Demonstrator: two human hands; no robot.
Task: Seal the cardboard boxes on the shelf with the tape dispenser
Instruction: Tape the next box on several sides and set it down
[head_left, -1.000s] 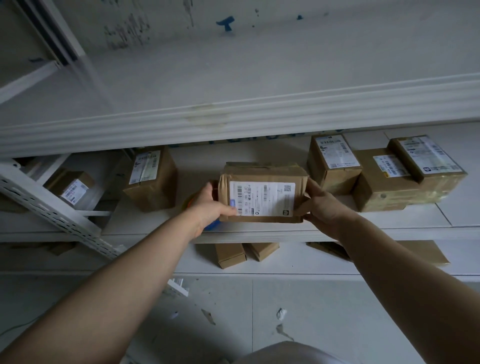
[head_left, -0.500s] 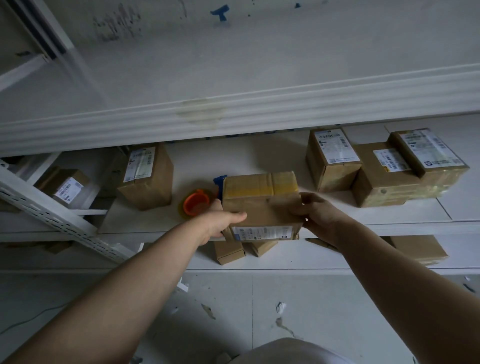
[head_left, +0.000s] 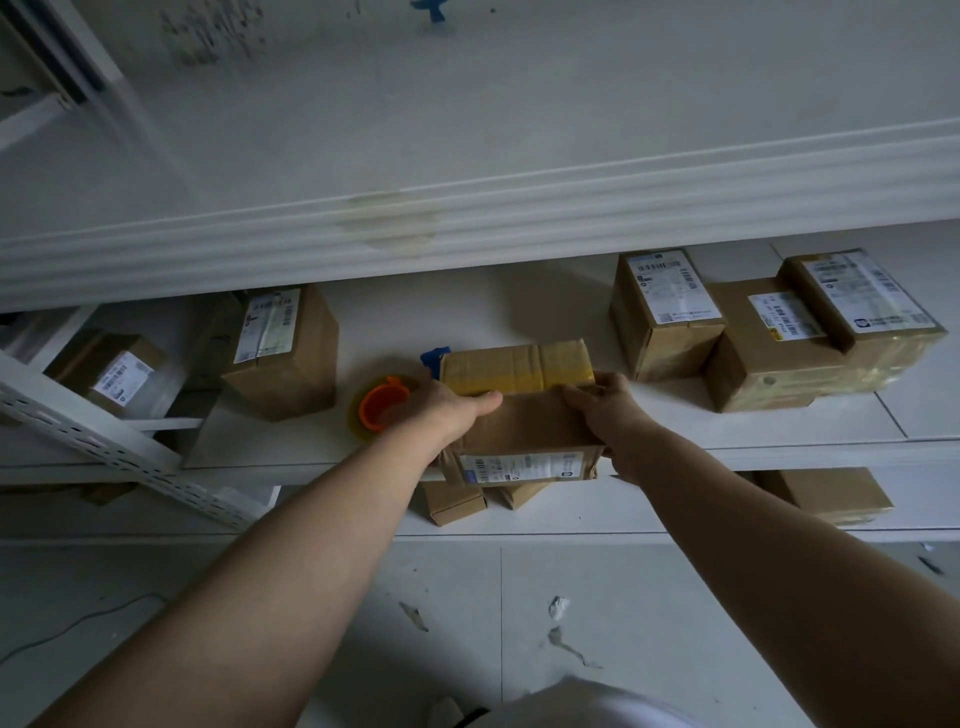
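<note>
- Since a second ago I have turned the box (head_left: 524, 415) over: its label, which faced me then, now sits on the low front face.
- It is at the front edge of the shelf (head_left: 831, 452).
- My left hand (head_left: 452, 410) and right hand (head_left: 602, 410) clasp its two sides.
- The tape dispenser (head_left: 382, 408) lies just left of it, untouched.

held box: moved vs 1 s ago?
Yes. The box has tipped toward the person: its label, earlier above the shelf's front edge, now overlaps that edge. Left hand and right hand grip it.
</note>
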